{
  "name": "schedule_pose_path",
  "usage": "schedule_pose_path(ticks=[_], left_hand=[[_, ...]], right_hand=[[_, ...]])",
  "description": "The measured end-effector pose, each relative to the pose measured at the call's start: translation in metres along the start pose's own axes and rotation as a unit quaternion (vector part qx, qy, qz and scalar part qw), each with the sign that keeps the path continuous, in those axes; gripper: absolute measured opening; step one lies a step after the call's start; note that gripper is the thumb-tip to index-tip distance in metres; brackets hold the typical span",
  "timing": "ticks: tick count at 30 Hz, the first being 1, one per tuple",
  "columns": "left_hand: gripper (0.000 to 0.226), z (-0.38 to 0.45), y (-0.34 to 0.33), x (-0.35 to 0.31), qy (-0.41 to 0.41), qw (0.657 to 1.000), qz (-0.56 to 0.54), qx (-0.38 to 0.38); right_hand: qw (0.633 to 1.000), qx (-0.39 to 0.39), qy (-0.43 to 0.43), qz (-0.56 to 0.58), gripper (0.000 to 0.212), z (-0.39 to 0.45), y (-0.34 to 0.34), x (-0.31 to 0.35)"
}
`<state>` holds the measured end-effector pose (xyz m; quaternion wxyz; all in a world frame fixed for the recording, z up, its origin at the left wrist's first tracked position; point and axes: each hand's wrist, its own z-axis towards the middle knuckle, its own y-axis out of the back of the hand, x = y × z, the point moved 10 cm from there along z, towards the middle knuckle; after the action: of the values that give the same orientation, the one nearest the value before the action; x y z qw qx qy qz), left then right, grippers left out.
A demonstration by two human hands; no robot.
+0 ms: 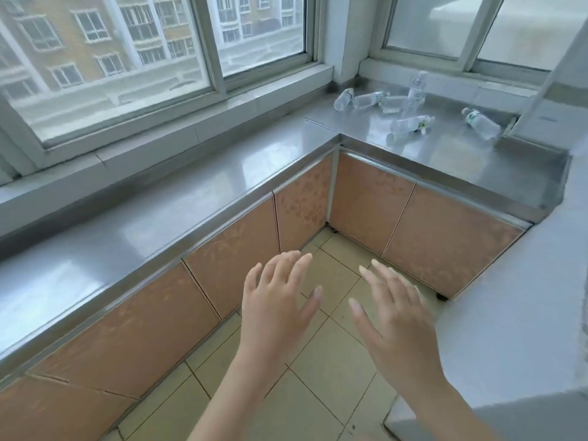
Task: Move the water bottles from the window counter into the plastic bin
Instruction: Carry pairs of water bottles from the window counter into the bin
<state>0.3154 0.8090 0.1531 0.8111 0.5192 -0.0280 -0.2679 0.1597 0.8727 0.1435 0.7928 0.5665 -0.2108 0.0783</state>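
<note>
We judge this to be the very start of a pick: neither hand carries anything, and every water bottle lies out on the steel surface [366, 144] in the far corner under the windows. Our left hand [276, 308] and right hand [394, 326] hover side by side above the tiled floor [321, 370], palms down, fingers [294, 265] spread and relaxed — touching nothing, well apart from the bottles.

The next move, as we read it, calls for a step toward the corner and a reach over the surface's edge, then a wrap around a bottle's body. The nearest lying bottle [410, 125] looks like the natural first target. The plastic bin is nowhere in view, so we would also need to find it before carrying anything off.

The bottles are small, clear plastic with pale labels carrying a touch of green. One upright bottle [415, 92] stands at the back; the rest lie on their sides. Three lying bottles [367, 100] cluster to its left, close together or touching — blur keeps us from saying which. One more, the lone bottle [480, 122], lies off to the right, near a white wall edge. Being round and on their sides on smooth steel, we expect they may roll if nudged.
</note>
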Motion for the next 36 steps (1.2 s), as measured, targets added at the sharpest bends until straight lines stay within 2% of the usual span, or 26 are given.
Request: schedule_pose_path(ticks=[11, 20, 30, 36], left_hand=[[0.045, 0.188, -0.113, 0.016, 0.001, 0.999, -0.009, 0.043], [0.045, 0.334, -0.181, 0.017, -0.014, 0.999, -0.020, 0.042], [0.046, 0.498, -0.289, 0.026, -0.047, 0.994, -0.053, 0.078], [0.045, 0.599, -0.349, 0.009, -0.097, 0.988, -0.079, 0.088]], right_hand=[[1.000, 0.015, -0.018, -0.001, 0.060, 0.203, -0.058, -0.056], [1.000, 0.001, -0.014, -0.014, 0.056, 0.355, -0.067, -0.095], [0.996, 0.012, -0.076, -0.044, 0.057, 0.508, -0.103, -0.160], [0.990, 0.002, -0.123, -0.064, 0.059, 0.597, -0.110, -0.205]])
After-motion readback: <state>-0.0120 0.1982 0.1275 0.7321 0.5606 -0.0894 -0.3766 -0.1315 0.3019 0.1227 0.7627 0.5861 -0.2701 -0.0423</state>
